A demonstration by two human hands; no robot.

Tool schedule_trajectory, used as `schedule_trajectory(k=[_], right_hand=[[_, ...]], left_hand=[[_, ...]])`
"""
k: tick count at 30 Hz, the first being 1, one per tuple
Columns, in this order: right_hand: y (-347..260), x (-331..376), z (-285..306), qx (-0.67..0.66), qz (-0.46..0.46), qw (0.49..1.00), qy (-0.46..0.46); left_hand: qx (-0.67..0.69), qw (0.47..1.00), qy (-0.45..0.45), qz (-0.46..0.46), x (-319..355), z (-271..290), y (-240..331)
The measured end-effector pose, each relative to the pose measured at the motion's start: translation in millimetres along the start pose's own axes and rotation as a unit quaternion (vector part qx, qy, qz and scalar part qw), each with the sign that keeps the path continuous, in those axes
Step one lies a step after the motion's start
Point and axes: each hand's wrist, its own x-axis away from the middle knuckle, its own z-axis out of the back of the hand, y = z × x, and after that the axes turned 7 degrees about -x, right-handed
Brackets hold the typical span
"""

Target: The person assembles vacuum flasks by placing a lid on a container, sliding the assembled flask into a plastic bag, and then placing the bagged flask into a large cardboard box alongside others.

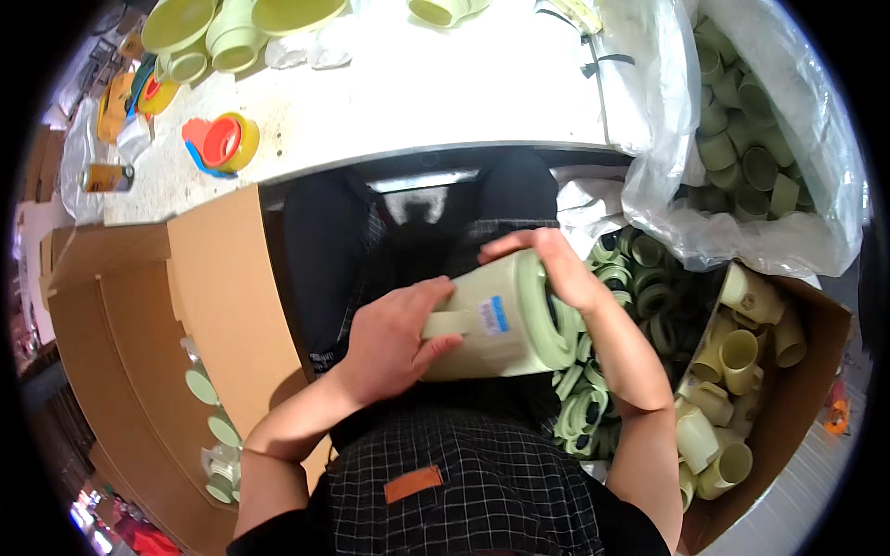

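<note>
A pale green pitcher point(473, 357) lies tilted over my lap, its wide end toward the right and a small blue-and-white sticker on its side. My left hand point(394, 334) grips it by the handle, with the thumb along the side. At the wide end a green ring-shaped lid point(559, 345) sits against the rim. My right hand point(561, 266) is curled over that end, fingers across the top edge and palm against the lid. Whether the lid is fully seated cannot be made out. Just right of it lies a heap of similar green lids point(584, 408).
An open cardboard box point(218, 269) at left holds several green-lidded pieces. At right, another carton point(788, 445) contains pale green pitchers, below a clear plastic bag point(774, 246) of green cups. The white table point(445, 102) ahead carries green vessels point(232, 42) and tape rolls point(241, 144).
</note>
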Motion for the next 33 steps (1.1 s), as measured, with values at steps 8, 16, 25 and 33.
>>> schedule_trajectory(k=[8,16,25,33], right_hand=[[6.3,-0.9,17.9,0.029,0.061,0.997,0.021],[13.4,-2.6,26.7,-0.132,0.084,0.986,0.060],[6.0,-61.5,32.7,-0.095,0.134,0.919,0.357],[2.0,-47.6,21.7,-0.211,0.211,0.890,0.345]], left_hand=[[-0.023,0.957,0.213,-0.194,-168.8,27.4,10.9],[-0.077,0.984,0.153,0.045,-267.5,-21.0,-107.8],[0.206,0.975,0.075,0.021,-217.8,-24.5,-28.1],[0.337,0.930,0.146,0.025,-188.4,-26.5,-7.4]])
